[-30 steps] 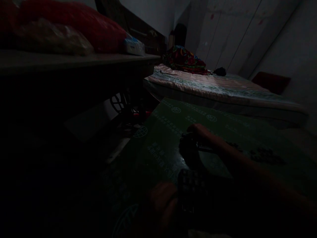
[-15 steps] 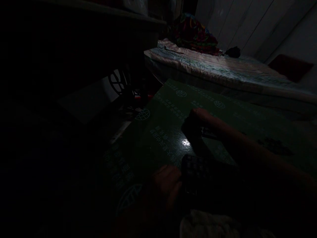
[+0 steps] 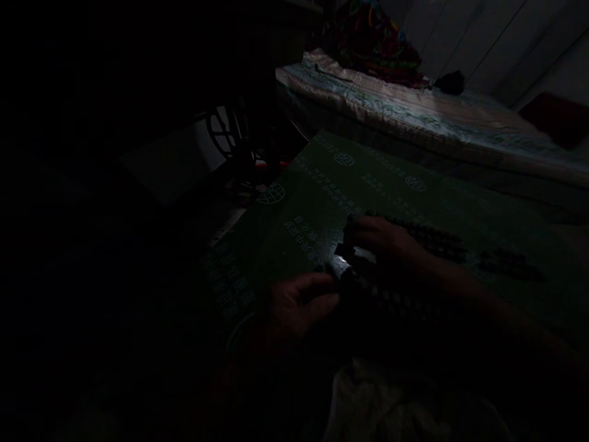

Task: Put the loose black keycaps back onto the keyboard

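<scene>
Left hand bending fingers beside dark knobby row; right hand curling fingers above green board. Darkness hiding whether either is gripping anything. Dark pieces lying on board, beyond right forearm.

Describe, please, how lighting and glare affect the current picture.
Head view: very dark overall, lower left nearly black; glare on the green board between the left hand and right hand; the bed better lit; dark pieces beyond the right hand too dim to identify.
</scene>
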